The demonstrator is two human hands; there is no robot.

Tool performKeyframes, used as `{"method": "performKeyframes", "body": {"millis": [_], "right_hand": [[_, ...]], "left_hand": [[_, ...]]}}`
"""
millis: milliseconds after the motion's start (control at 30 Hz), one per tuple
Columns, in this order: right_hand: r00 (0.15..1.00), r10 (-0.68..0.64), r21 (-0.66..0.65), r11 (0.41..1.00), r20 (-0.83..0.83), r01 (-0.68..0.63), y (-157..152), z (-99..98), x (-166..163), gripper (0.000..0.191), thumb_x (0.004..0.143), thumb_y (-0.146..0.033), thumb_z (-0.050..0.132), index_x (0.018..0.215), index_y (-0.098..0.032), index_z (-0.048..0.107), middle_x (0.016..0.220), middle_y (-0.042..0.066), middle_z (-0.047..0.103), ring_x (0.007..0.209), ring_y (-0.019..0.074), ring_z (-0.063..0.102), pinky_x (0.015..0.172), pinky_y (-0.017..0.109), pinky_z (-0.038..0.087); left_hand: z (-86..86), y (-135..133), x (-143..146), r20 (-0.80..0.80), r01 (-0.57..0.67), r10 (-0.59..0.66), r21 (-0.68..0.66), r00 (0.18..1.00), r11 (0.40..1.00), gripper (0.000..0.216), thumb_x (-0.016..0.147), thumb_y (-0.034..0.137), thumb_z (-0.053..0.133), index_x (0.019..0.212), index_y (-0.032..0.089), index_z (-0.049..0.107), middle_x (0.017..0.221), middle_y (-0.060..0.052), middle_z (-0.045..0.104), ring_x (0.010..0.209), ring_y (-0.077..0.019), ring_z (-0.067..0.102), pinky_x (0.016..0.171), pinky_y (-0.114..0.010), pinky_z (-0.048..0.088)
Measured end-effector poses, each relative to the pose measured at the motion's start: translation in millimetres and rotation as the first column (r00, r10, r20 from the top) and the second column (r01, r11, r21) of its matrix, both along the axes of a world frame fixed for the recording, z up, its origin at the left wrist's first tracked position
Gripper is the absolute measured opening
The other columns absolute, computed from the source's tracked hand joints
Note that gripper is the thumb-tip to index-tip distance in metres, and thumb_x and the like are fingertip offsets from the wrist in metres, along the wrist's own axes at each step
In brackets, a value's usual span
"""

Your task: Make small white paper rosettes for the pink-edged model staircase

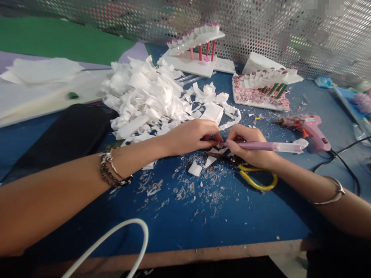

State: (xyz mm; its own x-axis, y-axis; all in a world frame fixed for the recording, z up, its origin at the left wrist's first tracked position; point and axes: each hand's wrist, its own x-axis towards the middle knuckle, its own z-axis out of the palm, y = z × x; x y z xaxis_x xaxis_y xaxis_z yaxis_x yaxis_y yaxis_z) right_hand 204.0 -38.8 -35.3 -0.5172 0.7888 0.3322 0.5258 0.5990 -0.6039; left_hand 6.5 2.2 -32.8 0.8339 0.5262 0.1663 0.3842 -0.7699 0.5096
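In my right hand [249,147] is a pink pen [267,146], its tip pointing left towards my left fingers. My left hand [194,137] pinches a small bit of white paper [219,146] at the pen's tip; the piece is mostly hidden by the fingers. Below both hands lie scissors with yellow handles [258,184], their dark blades under paper bits. A small white paper scrap [195,169] rests in front of my left hand. Behind it rises a big heap of torn white paper strips [144,97].
Fine shavings litter the blue table [170,231]. A pink glue gun [315,129] with a black cord lies at right. Two small foam staircase models [191,64] [263,87] stand at the back. A black pouch-like object [66,139] is at left; a white cable [121,224] loops in front.
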Motion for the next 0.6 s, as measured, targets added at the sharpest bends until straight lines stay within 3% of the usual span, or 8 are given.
{"method": "performKeyframes", "body": {"millis": [600], "right_hand": [[1.000,-0.001,0.027,1.000,0.020,0.001,-1.3,1.5,-0.8,0.012,0.077,-0.020,0.050,0.066,-0.016,0.046,0.057,-0.006,0.047,0.050,0.0035,0.040,0.048,0.017,0.030]], "left_hand": [[-4.0,2.1,-0.6,0.015,0.011,-0.011,0.022,1.000,1.000,0.014,0.083,0.022,0.049,0.086,0.016,0.061,0.084,-0.003,0.060,0.076,-0.0125,0.054,0.067,-0.021,0.040]]}}
